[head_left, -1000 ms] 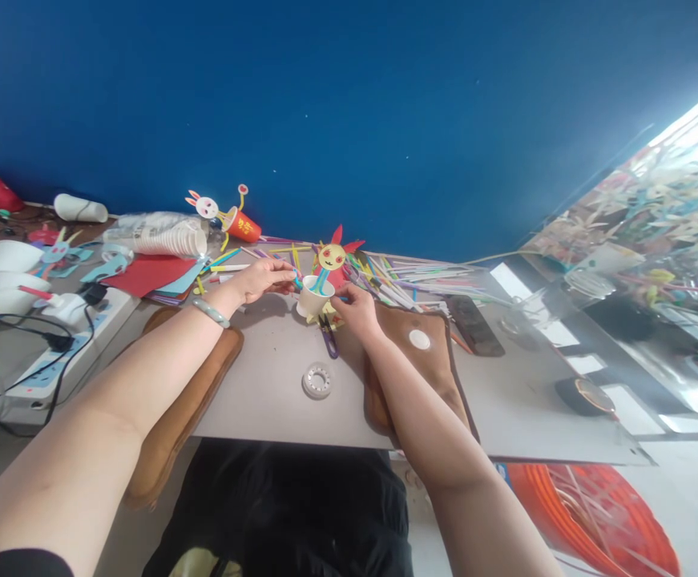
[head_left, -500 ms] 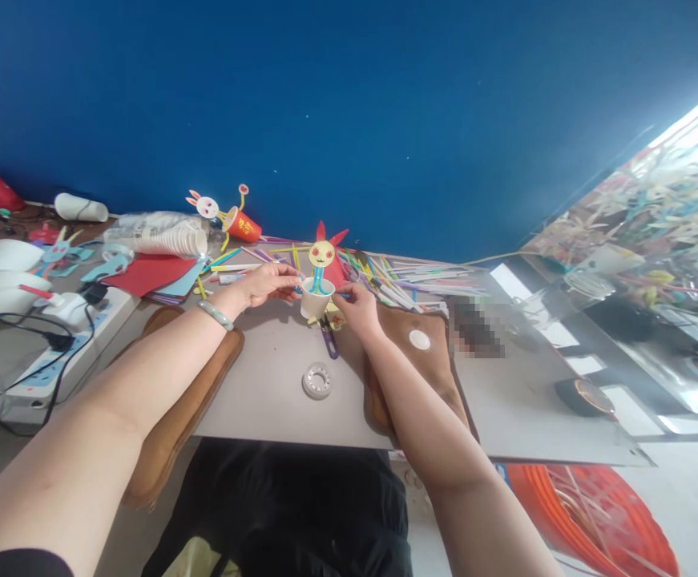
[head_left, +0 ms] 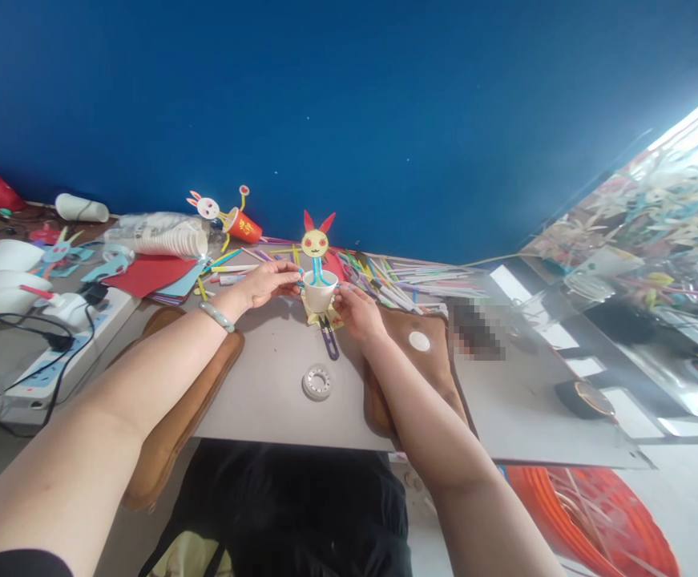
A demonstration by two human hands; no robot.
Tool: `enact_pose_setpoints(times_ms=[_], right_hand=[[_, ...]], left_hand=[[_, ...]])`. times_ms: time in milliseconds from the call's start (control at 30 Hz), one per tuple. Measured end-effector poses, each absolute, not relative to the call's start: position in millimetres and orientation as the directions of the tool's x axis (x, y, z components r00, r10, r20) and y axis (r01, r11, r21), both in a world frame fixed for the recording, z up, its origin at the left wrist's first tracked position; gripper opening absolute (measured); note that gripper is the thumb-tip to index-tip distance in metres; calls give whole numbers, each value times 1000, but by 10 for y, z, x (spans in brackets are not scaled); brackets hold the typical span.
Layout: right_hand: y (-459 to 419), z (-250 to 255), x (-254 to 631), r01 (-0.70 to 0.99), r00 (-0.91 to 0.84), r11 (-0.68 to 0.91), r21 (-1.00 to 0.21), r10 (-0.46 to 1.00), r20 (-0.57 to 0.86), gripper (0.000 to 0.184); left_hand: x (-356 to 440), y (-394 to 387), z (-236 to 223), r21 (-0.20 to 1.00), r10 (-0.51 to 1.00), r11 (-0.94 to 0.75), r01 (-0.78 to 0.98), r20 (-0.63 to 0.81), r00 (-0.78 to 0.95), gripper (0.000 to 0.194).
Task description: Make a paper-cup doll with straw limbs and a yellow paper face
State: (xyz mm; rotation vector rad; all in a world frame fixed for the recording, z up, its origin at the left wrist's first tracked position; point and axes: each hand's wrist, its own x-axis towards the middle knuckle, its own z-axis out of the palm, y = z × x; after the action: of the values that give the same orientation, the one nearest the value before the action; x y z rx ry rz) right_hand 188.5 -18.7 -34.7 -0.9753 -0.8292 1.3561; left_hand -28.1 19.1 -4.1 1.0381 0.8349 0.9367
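Swung over to the left since the earlier frames, the puppet [head_left: 315, 243] now has its round yellow face and red ears pretty much upright; it was leaning right before, and the white cup [head_left: 320, 295] has shifted slightly right.

Head view: puppet's blue neck comes up out of the cup, which sits between the two hands, in front of the straws [head_left: 409, 278]; can't tell if its base touches the yellow paper [head_left: 311, 318] below. Left hand [head_left: 268, 284] has thumb and fingers pinching a bit of left strip [head_left: 301, 277], blue, just beside the rim; right hand [head_left: 357, 311] is pinching too, fingertips at the right strip [head_left: 337, 289], also blue, mostly hidden.

Scissors [head_left: 329, 340] lie just in front of the cup, tape [head_left: 317, 382] nearer the table's front edge; brown pad [head_left: 414, 361] is under the right forearm; red cup [head_left: 245, 227] lies tipped by the wall with a rabbit [head_left: 207, 208] poking out.
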Motion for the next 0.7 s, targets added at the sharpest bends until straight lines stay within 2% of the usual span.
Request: enact_pose_setpoints(times_ms=[200,333,433,500,600,700], right_hand=[[-180,-398,1835,-274,119,47,-961,993,14,35],[-211,-409,1821,33,155,124,-992,980,127,34],[-248,-394,1837,298,123,162,-941,971,206,28],[-268,-383,1852,408,108,201,-891,958,266,23],[-287,-374,1863,475,86,266,-839,935,345,19],[-300,-372,1847,426,63,311,-850,927,371,20]], left_hand=[[-236,173,-63,950,933,186,-252,-90,350,17],[-230,170,-79,956,934,164,-244,-71,350,18],[-238,165,-88,964,919,172,-201,-84,385,19],[-243,161,-97,970,900,185,-159,-102,424,20],[-242,162,-116,976,897,179,-125,-110,428,17],[-233,174,-137,979,914,169,-115,-112,389,16]])
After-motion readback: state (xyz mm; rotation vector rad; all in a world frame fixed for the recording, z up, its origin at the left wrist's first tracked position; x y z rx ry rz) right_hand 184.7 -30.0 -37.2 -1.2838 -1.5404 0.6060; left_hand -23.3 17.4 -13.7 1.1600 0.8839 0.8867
